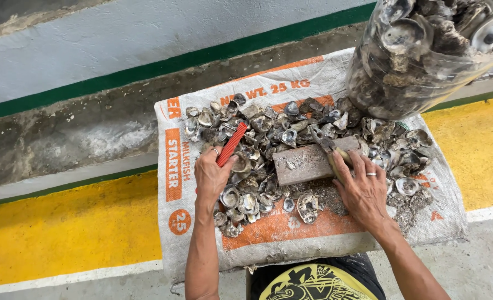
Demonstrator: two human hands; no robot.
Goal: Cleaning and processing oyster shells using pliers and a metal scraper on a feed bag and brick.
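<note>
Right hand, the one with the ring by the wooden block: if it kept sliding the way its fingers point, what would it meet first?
The right hand points up and left, fingers on a shell at the wooden block. Going straight on, it would probably meet the block first, then the heap of oyster shells behind; depth is unclear.

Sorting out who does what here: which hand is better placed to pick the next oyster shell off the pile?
Probably the left hand: it rests on the oyster shells, though it holds a red-handled tool. The right hand is pressed on the wooden block.
</note>
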